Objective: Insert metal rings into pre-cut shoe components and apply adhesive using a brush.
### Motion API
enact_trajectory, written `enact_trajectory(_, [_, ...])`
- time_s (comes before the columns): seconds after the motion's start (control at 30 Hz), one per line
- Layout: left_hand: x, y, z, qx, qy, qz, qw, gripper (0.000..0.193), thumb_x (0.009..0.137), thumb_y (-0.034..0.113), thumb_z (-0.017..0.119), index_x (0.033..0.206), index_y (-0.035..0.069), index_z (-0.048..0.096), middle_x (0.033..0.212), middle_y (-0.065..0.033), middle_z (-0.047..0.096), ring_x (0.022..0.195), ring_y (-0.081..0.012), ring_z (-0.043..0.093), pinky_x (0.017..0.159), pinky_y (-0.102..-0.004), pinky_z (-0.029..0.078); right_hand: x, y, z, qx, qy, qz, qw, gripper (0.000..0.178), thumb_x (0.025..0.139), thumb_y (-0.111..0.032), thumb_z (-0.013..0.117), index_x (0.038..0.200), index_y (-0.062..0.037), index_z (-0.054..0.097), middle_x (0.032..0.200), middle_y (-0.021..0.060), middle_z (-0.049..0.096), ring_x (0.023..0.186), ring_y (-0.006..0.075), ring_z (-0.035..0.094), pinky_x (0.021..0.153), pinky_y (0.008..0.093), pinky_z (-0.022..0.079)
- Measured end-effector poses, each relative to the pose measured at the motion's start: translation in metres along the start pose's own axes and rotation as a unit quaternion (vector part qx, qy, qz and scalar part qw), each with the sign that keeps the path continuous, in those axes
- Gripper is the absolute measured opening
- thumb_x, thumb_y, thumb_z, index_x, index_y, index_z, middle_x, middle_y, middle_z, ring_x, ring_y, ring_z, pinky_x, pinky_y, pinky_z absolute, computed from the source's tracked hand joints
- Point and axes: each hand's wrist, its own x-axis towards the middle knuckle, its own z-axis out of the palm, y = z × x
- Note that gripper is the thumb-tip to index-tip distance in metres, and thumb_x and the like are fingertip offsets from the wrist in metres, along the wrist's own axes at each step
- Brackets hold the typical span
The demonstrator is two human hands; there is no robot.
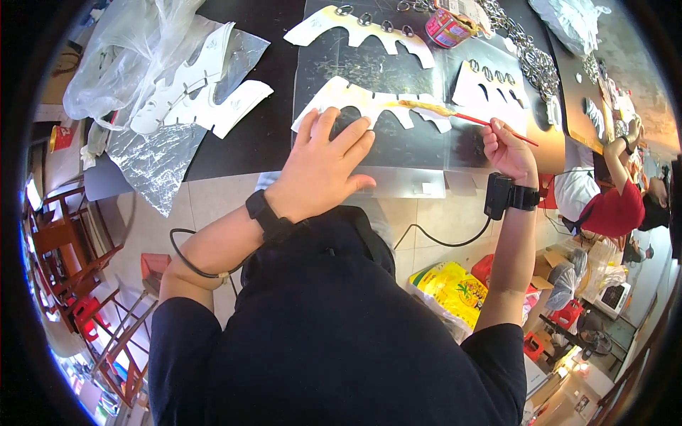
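Observation:
My left hand (pixel 327 163) lies flat with its fingers spread, fingertips on the lower left part of a white piece with a scalloped edge (pixel 362 99). Yellowish smears and several short dark slits run along that piece's upper edge. A thin red-handled paintbrush (pixel 472 118) is pinched in my right hand (pixel 510 150). Its yellow-coated bristles rest on the right part of the white piece. Beyond it lies a similar white piece (pixel 355 30) with several dark metal rings along its top edge. Another ringed white piece (pixel 490 84) is to the right.
A red, patterned open tin (pixel 450 28) stands at the back beside a heap of metal chains (pixel 531 60). More white cutouts (pixel 202 92) and a clear plastic bag (pixel 106 71) lie at the left. At far right, another person in a red top (pixel 612 209) works at the table.

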Motion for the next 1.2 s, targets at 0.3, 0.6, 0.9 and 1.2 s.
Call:
enact_trajectory(0.3, [0.017, 0.019, 0.003, -0.038, 0.015, 0.012, 0.999, 0.068, 0.066, 0.036, 0.071, 0.117, -0.004, 0.049, 0.130, -0.0172, 0.041, 0.120, -0.0347, 0.037, 0.103, -0.0468, 0.027, -0.002, 0.005, -0.003, 0.004, 0.001, -0.017, 1.000, 0.010, 0.091, -0.015, 0.056, 0.096, -0.0069, 0.057, 0.082, 0.0049, 0.060, 0.066, 0.0094, 0.054, 0.056, 0.0190, 0.046])
enact_trajectory(0.6, [0.037, 0.037, 0.037, -0.063, 0.052, 0.048, 0.995, 0.065, 0.071, 0.037, 0.069, 0.116, -0.006, 0.050, 0.130, -0.0176, 0.042, 0.124, -0.0318, 0.036, 0.105, -0.0464, 0.025, -0.006, 0.008, -0.001, 0.061, -0.014, 0.009, 0.998, 0.018, 0.093, -0.022, 0.053, 0.096, -0.0050, 0.056, 0.078, 0.0039, 0.059, 0.063, 0.0095, 0.052, 0.055, 0.0195, 0.044])
enact_trajectory(0.9, [0.032, 0.034, 0.028, -0.062, 0.003, 0.059, 0.996, 0.065, 0.073, 0.039, 0.067, 0.121, 0.001, 0.050, 0.131, -0.0115, 0.043, 0.120, -0.0318, 0.038, 0.101, -0.0469, 0.026, -0.021, 0.028, -0.007, 0.078, -0.023, -0.001, 0.997, 0.017, 0.094, -0.020, 0.052, 0.096, -0.0040, 0.055, 0.079, 0.0032, 0.058, 0.065, 0.0089, 0.051, 0.057, 0.0198, 0.044])
enact_trajectory(1.2, [0.032, 0.049, 0.044, -0.014, 0.007, 0.038, 0.999, 0.069, 0.074, 0.050, 0.063, 0.129, 0.011, 0.047, 0.139, -0.0049, 0.038, 0.122, -0.0391, 0.029, 0.096, -0.0517, 0.026, -0.033, 0.025, -0.025, 0.058, 0.034, -0.029, 0.997, 0.012, 0.091, -0.015, 0.055, 0.094, -0.0036, 0.057, 0.081, 0.0033, 0.059, 0.065, 0.0069, 0.052, 0.057, 0.0187, 0.044])
